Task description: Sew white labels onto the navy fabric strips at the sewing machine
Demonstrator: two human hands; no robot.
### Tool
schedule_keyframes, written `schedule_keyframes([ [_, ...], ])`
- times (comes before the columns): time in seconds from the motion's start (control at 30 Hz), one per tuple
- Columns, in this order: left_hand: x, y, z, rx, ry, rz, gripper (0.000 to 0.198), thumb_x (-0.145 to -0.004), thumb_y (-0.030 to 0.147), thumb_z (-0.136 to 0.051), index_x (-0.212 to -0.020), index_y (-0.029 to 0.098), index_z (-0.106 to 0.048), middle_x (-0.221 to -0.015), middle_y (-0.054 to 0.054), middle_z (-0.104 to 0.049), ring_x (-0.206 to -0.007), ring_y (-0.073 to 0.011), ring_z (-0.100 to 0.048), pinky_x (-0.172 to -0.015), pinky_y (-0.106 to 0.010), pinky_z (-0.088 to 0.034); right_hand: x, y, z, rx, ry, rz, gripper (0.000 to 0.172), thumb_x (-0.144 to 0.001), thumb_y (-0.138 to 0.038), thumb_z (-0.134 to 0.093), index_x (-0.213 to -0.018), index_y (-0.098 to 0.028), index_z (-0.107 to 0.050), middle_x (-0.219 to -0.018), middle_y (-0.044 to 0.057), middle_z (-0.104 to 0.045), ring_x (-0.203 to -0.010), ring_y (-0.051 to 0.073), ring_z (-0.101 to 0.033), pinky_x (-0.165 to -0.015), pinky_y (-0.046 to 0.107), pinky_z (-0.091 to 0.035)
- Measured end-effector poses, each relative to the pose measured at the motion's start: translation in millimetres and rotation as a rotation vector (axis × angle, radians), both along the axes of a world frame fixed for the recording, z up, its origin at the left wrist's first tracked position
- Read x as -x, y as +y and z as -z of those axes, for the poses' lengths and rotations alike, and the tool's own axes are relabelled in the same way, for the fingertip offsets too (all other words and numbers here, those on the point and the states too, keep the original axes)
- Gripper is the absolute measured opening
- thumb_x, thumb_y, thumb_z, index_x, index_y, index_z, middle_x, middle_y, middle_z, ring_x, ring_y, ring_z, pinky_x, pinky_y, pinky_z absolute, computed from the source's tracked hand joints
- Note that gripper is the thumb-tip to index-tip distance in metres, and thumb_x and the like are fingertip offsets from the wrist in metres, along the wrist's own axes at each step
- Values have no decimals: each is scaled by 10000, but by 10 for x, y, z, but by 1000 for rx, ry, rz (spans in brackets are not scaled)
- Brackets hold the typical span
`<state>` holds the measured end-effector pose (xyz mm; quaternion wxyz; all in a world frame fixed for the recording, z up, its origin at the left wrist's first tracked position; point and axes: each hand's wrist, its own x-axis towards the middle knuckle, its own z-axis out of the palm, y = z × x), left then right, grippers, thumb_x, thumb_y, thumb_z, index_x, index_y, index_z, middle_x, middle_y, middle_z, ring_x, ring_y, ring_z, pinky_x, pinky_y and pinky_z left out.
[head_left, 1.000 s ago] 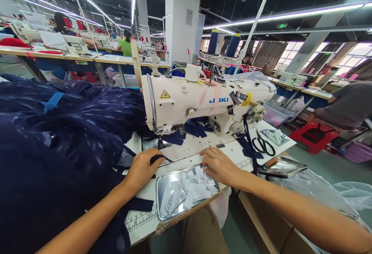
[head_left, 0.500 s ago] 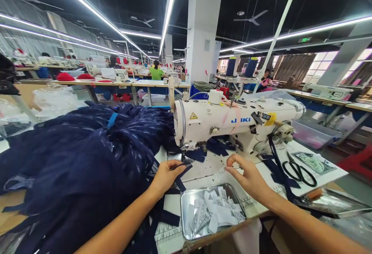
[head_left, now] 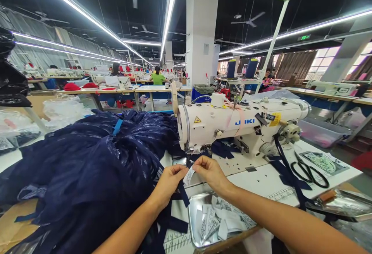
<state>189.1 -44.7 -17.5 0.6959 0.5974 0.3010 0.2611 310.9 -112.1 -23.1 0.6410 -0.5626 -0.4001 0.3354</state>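
Note:
My right hand [head_left: 209, 172] pinches a white printed label [head_left: 189, 175] between thumb and fingertips, just in front of the sewing machine's needle area. Close against it, my left hand [head_left: 172, 180] is closed on a dark navy fabric strip [head_left: 183, 194], whose end hangs below the fingers. The label lies against the strip, between both hands. Behind them stands the white sewing machine [head_left: 215, 124]. Below my right forearm, a metal tray [head_left: 194, 229] holds many loose white labels [head_left: 223, 219]. A large heap of navy fabric [head_left: 95, 169] lies left of my left hand.
Black scissors [head_left: 309, 170] lie on the right of the machine table, beside a bag with a pale green coil [head_left: 321, 162]. A second metal tray [head_left: 348, 203] sits at the right edge. Other workstations and people are farther back.
My right hand has moved left with the label, bringing it up to my left hand and the navy strip. The camera view has shifted slightly.

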Motion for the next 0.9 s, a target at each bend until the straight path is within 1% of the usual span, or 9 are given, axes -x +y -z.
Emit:
schedule_keyframes([
  [0.07, 2, -9, -30, 0, -4, 8, 364, -541, 476, -674, -546, 121, -593, -499, 21, -517, -465, -73, -413, -466, -193, -301, 0, 30, 16, -18, -20, 26, 196, -547, -327, -616, -556, -178, -489, -530, -48, -467, -543, 103, -418, -586, 254, -342],
  [0.17, -2, -15, -50, -62, 22, -7, 318, -524, 426, -697, -587, 123, -627, -516, 25, -522, -505, -79, -418, -488, -194, -295, 13, 64, 46, -32, -43, 56, 185, -555, -327, -595, -555, -180, -483, -537, -44, -471, -545, 106, -421, -574, 253, -338],
  [0.3, -15, -9, -21, -112, 35, -66, 268, -496, 355, -708, -626, 126, -657, -527, 34, -532, -518, -78, -406, -509, -197, -290, 51, 94, 63, -45, -42, 85, 177, -562, -325, -578, -554, -179, -478, -546, -40, -474, -547, 106, -421, -568, 255, -336],
  [0.4, -17, 4, -3, -93, 11, -56, 234, -511, 342, -693, -604, 130, -657, -549, 25, -552, -531, -83, -423, -530, -203, -310, 79, 94, 56, -71, -5, 83, 166, -557, -305, -585, -586, -180, -479, -553, -48, -467, -549, 100, -418, -574, 251, -337],
  [0.53, -4, 23, -14, -68, 21, -29, 225, -504, 332, -700, -601, 134, -654, -556, 27, -556, -523, -79, -421, -523, -202, -307, 74, 73, 66, -101, 54, 60, 190, -555, -282, -610, -666, -184, -491, -569, -56, -475, -561, 100, -435, -589, 249, -348],
  [0.73, -13, 27, 0, -83, 69, 13, 248, -503, 345, -706, -612, 130, -650, -558, 23, -548, -512, -78, -411, -510, -204, -306, 38, 60, 125, -113, 63, 32, 213, -564, -284, -626, -700, -188, -493, -574, -59, -486, -549, 96, -449, -584, 248, -363],
  [0.83, -26, 30, 17, -126, 84, 29, 246, -519, 364, -699, -607, 140, -651, -530, 33, -519, -493, -75, -392, -493, -204, -306, 11, 39, 155, -105, 14, 0, 212, -592, -287, -626, -719, -187, -488, -587, -57, -496, -559, 98, -468, -592, 247, -382],
  [0.9, -14, 47, 12, -164, 112, 43, 246, -527, 376, -689, -590, 142, -643, -513, 37, -499, -486, -76, -384, -488, -205, -307, -80, 13, 175, -71, -82, -55, 213, -624, -271, -623, -774, -184, -499, -631, -44, -531, -590, 104, -500, -606, 246, -402],
])
